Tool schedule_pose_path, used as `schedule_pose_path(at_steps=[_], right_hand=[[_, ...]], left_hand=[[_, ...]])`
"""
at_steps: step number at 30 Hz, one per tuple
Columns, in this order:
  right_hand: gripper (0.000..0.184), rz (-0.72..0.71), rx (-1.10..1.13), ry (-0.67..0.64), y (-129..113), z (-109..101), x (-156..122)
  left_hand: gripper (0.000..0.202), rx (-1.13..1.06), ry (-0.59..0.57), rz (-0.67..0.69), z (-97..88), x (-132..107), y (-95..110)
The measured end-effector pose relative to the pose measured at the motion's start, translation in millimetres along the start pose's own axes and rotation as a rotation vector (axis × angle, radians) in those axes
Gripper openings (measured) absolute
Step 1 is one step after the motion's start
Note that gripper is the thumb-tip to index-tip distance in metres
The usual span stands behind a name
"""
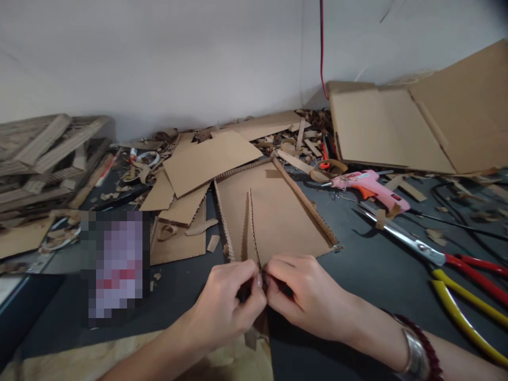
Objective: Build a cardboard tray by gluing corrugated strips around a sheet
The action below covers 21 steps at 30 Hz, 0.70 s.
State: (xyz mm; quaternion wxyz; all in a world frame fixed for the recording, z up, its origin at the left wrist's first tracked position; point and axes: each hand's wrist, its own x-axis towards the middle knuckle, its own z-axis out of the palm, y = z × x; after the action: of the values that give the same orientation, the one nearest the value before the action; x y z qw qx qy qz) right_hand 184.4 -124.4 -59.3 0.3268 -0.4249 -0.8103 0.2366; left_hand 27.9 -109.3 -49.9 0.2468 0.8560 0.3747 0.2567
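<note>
Pinching one cardboard strip: left hand, right hand; one glue gun.

the left hand and the right hand are close together, and their fingertips pinch the near end of a thin corrugated strip, which extends over a flat cardboard panel. along three sides of this panel there is a corrugated border. to the right lie a pink glue gun and a metal tool with red handles. on the left side, loose cardboard pieces overlap one another.
</note>
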Motion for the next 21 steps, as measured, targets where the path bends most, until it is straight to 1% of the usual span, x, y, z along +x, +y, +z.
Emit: schedule_pose_path(at_steps=[3, 8, 11, 16, 21], right_hand=[[0.021, 0.018, -0.001, -0.016, 1.3, -1.0, -0.3], [0.017, 0.048, 0.003, -0.067, 1.9, -3.2, -0.5], [0.017, 0.01, 0.008, -0.079, 2.4, -3.0, -1.5], [0.018, -0.039, -0.001, -0.056, 3.4, -2.5, -2.4], [0.02, -0.053, -0.044, -0.035, 4.4, -4.3, -1.4]], left_hand=[[0.024, -0.007, -0.013, -0.003, 0.0, 0.6, -0.7], [0.024, -0.011, 0.019, 0.025, -2.8, 1.5, -0.4], [0.024, -0.019, 0.012, 0.038, -4.4, 0.5, -0.2], [0.024, -0.028, -0.006, -0.001, -4.3, -1.9, -1.1], [0.023, 0.049, 0.008, 0.065, -2.2, -2.9, -4.6]])
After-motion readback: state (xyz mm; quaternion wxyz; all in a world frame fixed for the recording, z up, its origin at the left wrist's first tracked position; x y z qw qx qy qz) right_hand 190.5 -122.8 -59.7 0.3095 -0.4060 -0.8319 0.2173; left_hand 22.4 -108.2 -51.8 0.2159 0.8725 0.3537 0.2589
